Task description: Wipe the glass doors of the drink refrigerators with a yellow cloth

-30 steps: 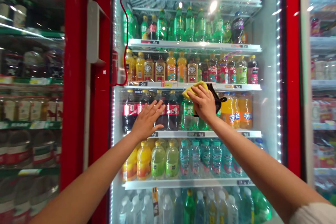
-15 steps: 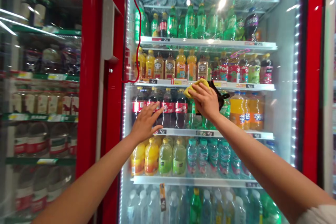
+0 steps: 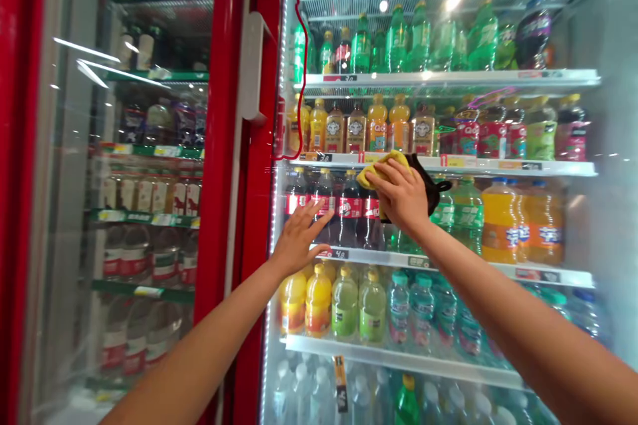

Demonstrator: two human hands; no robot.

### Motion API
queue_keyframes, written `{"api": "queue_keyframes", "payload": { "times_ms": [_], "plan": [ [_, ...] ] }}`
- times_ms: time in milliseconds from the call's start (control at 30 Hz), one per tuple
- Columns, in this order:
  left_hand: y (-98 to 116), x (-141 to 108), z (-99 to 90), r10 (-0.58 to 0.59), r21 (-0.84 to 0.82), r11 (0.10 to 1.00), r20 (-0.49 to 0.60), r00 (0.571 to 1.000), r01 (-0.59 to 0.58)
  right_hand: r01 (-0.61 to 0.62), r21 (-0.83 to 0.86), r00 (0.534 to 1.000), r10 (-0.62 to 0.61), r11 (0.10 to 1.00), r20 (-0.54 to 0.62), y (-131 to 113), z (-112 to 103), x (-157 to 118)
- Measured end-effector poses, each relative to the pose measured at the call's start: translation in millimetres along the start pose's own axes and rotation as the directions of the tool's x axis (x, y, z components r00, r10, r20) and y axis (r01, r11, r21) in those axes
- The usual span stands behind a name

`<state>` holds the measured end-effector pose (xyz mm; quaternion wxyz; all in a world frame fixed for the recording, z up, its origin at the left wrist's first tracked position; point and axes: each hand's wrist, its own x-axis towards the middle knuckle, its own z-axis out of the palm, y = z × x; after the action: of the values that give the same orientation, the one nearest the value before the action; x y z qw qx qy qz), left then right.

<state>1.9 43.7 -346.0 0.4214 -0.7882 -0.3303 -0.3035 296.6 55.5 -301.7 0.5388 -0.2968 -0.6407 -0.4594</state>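
My right hand (image 3: 403,192) presses a yellow cloth (image 3: 381,171) with a black part (image 3: 429,189) against the glass door of a lit drinks fridge. The black part hangs out to the right of the hand. Lower and to the left, my left hand (image 3: 300,237) has its fingers spread against or close to the same glass and holds nothing. Behind it stand dark cola bottles (image 3: 347,209). Bottles of orange drink (image 3: 500,219) are right of my right hand.
A red door frame (image 3: 256,166) with a white handle (image 3: 255,70) stands left of the glass. Farther left is a second fridge with bottles on green-edged shelves (image 3: 149,289). A red line drawing (image 3: 300,80) marks the glass edge.
The view has turned left, so the fridges appear shifted right and more of the left fridge shows. Both hands keep nearly the same pose, the right one still on the cloth.
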Motion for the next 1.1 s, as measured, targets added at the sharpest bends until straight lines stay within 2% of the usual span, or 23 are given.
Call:
{"api": "queue_keyframes", "payload": {
  "times_ms": [67,100,167,200,267,300,333,400,467,533,600,667,733,800,833,900,933,1000,1033,1100],
  "plan": [
    [-1.1,-2.7,1.1,0.008,-0.003,1.0,-0.006,1.0,-0.008,-0.066,-0.023,0.997,0.065,0.998,-0.03,-23.0,15.8,15.3],
    [-2.9,-5.0,1.3,0.012,0.0,1.0,-0.008,1.0,-0.012,-0.05,-0.031,0.999,0.049,0.998,-0.007,-33.0,20.8,19.1],
    [-9.8,-12.1,1.2,0.015,0.015,1.0,-0.015,1.0,-0.015,0.102,-0.009,0.99,-0.1,0.995,0.095,-42.2,22.5,18.0],
    [-14.5,-16.7,1.2,0.01,0.026,1.0,-0.022,1.0,-0.009,0.202,0.022,0.968,-0.203,0.979,0.149,-40.2,19.4,14.3],
    [-25.1,-26.1,1.7,-0.002,0.045,0.999,-0.039,0.999,0.004,0.34,0.082,0.914,-0.35,0.937,0.203,-26.1,9.3,5.8],
    [-30.2,-30.4,2.4,-0.004,0.05,0.999,-0.046,0.999,0.006,0.347,0.087,0.913,-0.358,0.934,0.196,-17.2,4.5,3.2],
    [-34.7,-33.9,3.5,0.001,0.053,0.999,-0.052,0.999,0.002,0.316,0.075,0.93,-0.324,0.946,0.171,-9.4,1.4,2.5],
    [-41.3,-38.4,6.7,0.016,0.052,0.999,-0.065,0.998,-0.012,0.174,0.023,0.981,-0.176,0.984,0.081,-3.5,2.3,7.3],
    [-44.5,-39.6,10.3,0.027,0.053,0.998,-0.089,0.996,-0.023,0.01,-0.026,1.0,-0.01,1.0,-0.006,-13.6,12.4,16.4],
    [-45.3,-39.0,13.1,0.037,0.051,0.998,-0.114,0.993,-0.032,-0.093,-0.056,0.995,0.09,0.994,-0.046,-33.7,26.0,23.0],
    [-45.5,-38.3,14.4,0.042,0.041,0.998,-0.121,0.992,-0.037,-0.082,-0.063,0.997,0.081,0.995,-0.007,-52.2,34.6,22.0],
    [-46.6,-39.1,14.5,0.038,0.026,0.999,-0.123,0.992,-0.035,0.049,-0.035,0.994,-0.045,0.998,0.096,-60.0,33.4,14.1],
    [-49.0,-41.8,14.3,0.041,0.016,0.999,-0.131,0.991,-0.039,0.224,0.027,0.955,-0.224,0.974,0.195,-55.2,24.9,5.3],
    [-52.3,-45.9,14.7,0.047,0.012,0.999,-0.146,0.988,-0.046,0.326,0.075,0.919,-0.334,0.942,0.209,-43.9,17.0,3.7],
    [-54.0,-48.0,15.1,0.052,0.014,0.999,-0.153,0.987,-0.05,0.324,0.075,0.926,-0.332,0.943,0.178,-39.2,15.8,7.3],
    [-56.5,-51.2,16.2,0.064,0.026,0.998,-0.176,0.982,-0.06,0.216,0.035,0.974,-0.218,0.976,0.065,-38.2,21.4,21.9],
    [-57.4,-52.2,16.7,0.07,0.034,0.997,-0.188,0.98,-0.065,0.131,0.006,0.991,-0.131,0.991,0.002,-43.1,27.9,31.4],
    [-58.4,-53.2,17.6,0.086,0.047,0.996,-0.205,0.975,-0.078,-0.017,-0.053,0.997,0.013,0.998,-0.082,-62.3,44.4,48.8],
    [-58.6,-53.4,18.0,0.093,0.049,0.995,-0.211,0.973,-0.084,-0.046,-0.078,0.996,0.04,0.996,-0.085,-74.1,52.6,54.8],
    [-59.2,-54.0,19.1,0.098,0.037,0.995,-0.219,0.971,-0.092,0.001,-0.105,1.0,-0.004,0.994,-0.026,-95.5,64.9,59.3]
  ]
}}
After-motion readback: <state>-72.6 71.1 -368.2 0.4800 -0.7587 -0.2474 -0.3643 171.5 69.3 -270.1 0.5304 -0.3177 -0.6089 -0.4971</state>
